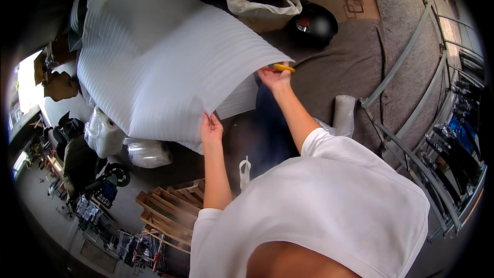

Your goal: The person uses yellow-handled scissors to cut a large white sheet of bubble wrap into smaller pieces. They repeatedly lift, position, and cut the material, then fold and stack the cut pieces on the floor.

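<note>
Far side here — a pale open sack point(237, 4) beside a rounded black object point(321, 30); wooden slats point(167, 213) near left — metal rack point(405, 63) standing right.

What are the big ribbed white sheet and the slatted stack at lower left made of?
White sheet: probably plastic foam, matte; fine parallel ribs and broad, soft bends suggest it. Slatted stack: apparently bare wood, dull, judging by its light-brown slats; grain isn't clear.

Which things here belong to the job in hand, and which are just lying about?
In use:
- white sheet, held by left hand and right hand
- yellow-and-red tool, in right hand

Apparently lying about:
- wooden pallet
- plastic-wrapped roll
- open sack
</note>
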{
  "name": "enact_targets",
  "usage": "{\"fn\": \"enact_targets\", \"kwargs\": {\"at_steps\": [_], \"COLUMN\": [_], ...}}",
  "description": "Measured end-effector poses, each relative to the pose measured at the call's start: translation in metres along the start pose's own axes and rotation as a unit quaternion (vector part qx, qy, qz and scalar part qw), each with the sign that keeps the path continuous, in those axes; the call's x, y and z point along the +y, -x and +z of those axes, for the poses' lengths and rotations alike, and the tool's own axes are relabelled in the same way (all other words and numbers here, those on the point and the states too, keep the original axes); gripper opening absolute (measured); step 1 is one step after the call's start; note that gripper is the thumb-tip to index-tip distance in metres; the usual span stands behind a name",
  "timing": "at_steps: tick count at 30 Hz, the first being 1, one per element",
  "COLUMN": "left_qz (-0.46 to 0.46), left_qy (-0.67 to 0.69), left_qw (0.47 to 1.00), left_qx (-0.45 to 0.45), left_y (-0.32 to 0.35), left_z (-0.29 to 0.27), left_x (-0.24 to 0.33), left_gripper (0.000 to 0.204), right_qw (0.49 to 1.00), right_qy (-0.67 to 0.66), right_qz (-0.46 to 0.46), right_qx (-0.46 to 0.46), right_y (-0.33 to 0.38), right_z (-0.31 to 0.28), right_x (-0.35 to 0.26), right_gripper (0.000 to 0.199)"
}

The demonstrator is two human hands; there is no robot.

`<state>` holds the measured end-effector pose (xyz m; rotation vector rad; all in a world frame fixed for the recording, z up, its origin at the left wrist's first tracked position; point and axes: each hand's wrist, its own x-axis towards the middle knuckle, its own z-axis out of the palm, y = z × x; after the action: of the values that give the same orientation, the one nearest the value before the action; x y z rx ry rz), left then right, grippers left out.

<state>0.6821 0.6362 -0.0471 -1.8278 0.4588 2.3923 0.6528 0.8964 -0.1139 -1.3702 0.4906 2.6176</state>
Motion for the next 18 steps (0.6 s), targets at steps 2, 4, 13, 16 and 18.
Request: {"fn": "enact_targets", "kwargs": {"at_steps": [2,4,13,16,18], "left_qz": [0.033,0.051,-0.004,0.018,0.017], "left_qy": [-0.031,-0.046,0.021,0.079,0.037], "left_qw": [0.998,0.995,0.999,0.993,0.996], "left_qx": [0.038,0.075,0.046,0.082,0.073], "left_y": [-0.001,-0.003,0.000,-0.002,-0.014], "left_z": [-0.010,-0.016,-0.037,-0.054,-0.068], "left_x": [-0.010,-0.024,-0.072,-0.072,-0.083], "left_gripper": [0.017,0.018,0.022,0.024,0.023], "right_qw": [0.994,0.982,0.524,0.441,0.547], "right_qy": [0.075,0.166,0.744,0.755,0.745], "right_qz": [-0.069,-0.087,-0.402,-0.476,-0.374], "right_qx": [0.034,0.014,0.105,0.092,0.073], "right_y": [0.003,0.019,-0.042,-0.018,-0.019], "right_z": [0.030,0.062,0.085,0.106,0.105], "right_x": [-0.033,-0.053,-0.101,-0.112,-0.138], "right_gripper": [0.057,0.060,0.026,0.022,0.020]}}
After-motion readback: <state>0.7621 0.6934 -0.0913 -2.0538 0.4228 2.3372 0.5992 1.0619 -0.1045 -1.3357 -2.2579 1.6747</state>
